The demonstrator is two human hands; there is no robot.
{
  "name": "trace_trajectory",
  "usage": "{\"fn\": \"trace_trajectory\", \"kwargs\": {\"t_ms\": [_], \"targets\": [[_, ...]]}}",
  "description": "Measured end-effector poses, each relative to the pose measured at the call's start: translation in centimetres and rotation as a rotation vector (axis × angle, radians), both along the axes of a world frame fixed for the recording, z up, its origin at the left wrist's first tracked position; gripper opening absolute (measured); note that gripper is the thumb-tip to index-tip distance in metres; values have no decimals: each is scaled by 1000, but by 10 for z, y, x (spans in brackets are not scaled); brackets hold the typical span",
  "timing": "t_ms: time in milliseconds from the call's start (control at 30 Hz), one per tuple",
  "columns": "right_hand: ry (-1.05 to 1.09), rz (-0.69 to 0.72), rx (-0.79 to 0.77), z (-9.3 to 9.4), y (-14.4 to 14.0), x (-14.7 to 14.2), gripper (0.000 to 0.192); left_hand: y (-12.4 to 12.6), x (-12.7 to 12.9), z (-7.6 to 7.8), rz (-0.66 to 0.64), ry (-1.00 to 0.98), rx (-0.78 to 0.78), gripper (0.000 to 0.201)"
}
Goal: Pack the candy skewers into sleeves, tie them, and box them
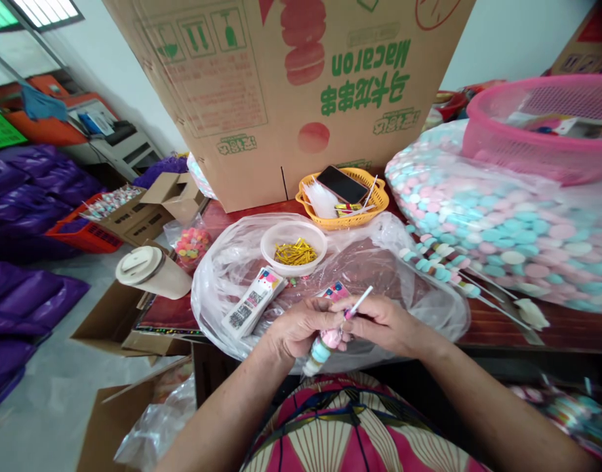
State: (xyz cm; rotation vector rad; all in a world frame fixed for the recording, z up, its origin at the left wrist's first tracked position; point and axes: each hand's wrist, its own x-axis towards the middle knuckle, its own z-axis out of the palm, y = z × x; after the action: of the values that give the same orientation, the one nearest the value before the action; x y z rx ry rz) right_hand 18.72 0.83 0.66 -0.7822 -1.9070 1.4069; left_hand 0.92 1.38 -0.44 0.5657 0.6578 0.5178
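Skewer, one, as I viewed it remotely through the head camera: it lay slanted between the two hands, over the near edge of the plastic, its bare stick pointing up and away. The left hand curled about its upper part, thumb and finger pinching near the neck, probably to steady it; the right hand pinched beside the stick's base, so both grips met at one spot. What lay between the fingertips I could not tell. One bowl of gold ties and one stack of labels stood just beyond, presumably for a short reach. One basket, bearing one phone, sat farther back, apparently out of the way. I counted one cup and one large carton; the ties, the labels and the other skewers beside the bag overlapped too much to count.
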Motion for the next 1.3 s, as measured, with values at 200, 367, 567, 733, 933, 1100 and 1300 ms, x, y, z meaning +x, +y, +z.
{"fn": "trace_trajectory", "kwargs": {"t_ms": [200, 367, 567, 733, 933, 1100, 1300], "targets": [[-65, -405, -124, -16, -7, -17, 28, -4, 9, 0, 308, 63, -20, 44], [-62, -558, -84, -16, -13, -21, 35, -7, 17, 3, 442, 111, 14, 44], [-150, -528, 43, -11, -11, -13, 29, -12, 29, 2, 587, 199, 290, 37], [-168, -544, 239, -12, -11, -8, 29, -2, 17, 10, 273, 256, 429, 39], [-257, -429, 194, -15, -5, -2, 30, 8, 15, 15, 248, 336, 417, 28], [-284, -500, 487, -26, -10, -4, 23, -1, 31, 3, 441, 238, 180, 29], [-460, -498, 931, -31, -13, 0, 25, -3, 39, -3, 527, 119, 23, 37]]}}
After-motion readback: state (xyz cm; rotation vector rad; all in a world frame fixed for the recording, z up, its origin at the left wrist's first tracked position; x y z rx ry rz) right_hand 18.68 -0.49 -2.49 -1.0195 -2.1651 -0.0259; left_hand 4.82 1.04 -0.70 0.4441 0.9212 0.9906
